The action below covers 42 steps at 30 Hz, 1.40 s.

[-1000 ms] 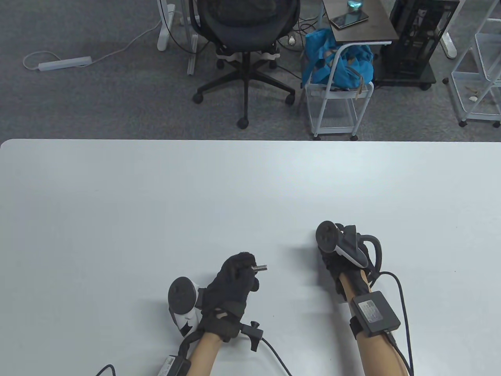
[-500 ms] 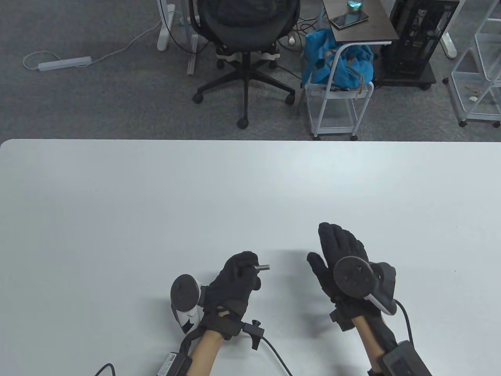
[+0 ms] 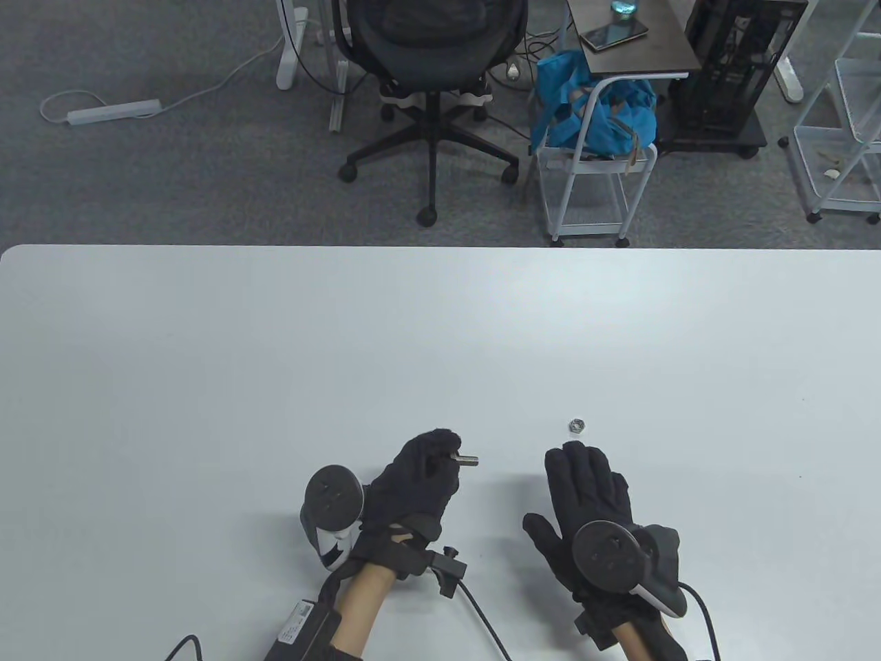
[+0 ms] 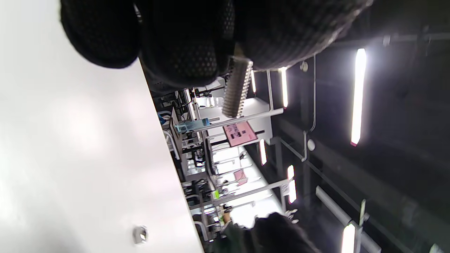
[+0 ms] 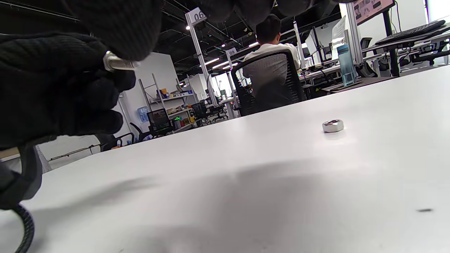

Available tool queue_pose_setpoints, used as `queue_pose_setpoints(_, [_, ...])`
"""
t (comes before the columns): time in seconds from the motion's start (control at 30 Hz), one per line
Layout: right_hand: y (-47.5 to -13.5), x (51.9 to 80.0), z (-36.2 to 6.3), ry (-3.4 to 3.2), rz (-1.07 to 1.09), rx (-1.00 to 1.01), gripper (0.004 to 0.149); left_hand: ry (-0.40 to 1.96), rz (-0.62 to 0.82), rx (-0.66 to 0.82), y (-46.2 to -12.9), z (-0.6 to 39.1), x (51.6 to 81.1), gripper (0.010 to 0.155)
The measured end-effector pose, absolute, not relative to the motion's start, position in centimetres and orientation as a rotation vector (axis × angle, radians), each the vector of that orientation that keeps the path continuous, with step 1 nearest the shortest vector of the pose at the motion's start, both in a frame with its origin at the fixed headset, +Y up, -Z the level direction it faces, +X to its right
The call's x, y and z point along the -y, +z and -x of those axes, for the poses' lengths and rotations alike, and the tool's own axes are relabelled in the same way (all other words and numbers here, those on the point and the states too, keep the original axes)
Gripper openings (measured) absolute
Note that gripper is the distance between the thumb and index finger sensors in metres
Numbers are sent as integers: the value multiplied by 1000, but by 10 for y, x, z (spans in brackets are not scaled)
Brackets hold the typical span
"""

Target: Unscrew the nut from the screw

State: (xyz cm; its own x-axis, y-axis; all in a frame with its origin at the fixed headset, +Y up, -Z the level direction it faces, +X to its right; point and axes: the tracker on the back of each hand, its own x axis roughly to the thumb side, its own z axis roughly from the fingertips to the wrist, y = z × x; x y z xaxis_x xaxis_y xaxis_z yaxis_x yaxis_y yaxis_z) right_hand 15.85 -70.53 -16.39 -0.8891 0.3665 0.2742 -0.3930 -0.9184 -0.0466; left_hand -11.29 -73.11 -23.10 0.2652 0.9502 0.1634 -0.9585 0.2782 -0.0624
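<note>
The left hand (image 3: 413,482) is pinching the screw (image 3: 466,459) by its head end, the threaded shank pointing right, roughly level above the tabletop (image 3: 206,358) and bare of any nut. The nut (image 3: 577,425) is lying flat on the tabletop, just beyond the fingertips (image 3: 575,458) of the right hand (image 3: 588,502), which is hovering palm down with fingers spread and holding nothing. The nut is sitting far and right of the screw's tip, nearer the right hand than the left. The unscrewing appears complete, judging by this separation.
</note>
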Motion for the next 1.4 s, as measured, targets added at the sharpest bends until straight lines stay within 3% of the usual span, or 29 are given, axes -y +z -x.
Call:
queue_pose_setpoints(0.23, [-163,704,-160,2689,-373,133,86,707,2,149,-282,84,708,47])
queue_pose_setpoints(0.47, [-164,705,-167,2654,-347,96,85,335,74,52,-325,60,721,44])
queue_pose_setpoints(0.77, [-165,704,-170,2637,-342,86,84,229,161,-35,-342,58,748,40])
queue_pose_setpoints(1.17, [-166,704,-170,2631,-341,66,83,153,213,-93,-345,60,759,39])
queue_pose_setpoints(1.23, [-166,704,-170,2630,-341,65,83,158,225,-89,-343,62,758,44])
queue_pose_setpoints(1.4, [-167,704,-171,2633,-338,70,84,200,87,-44,-324,69,734,60])
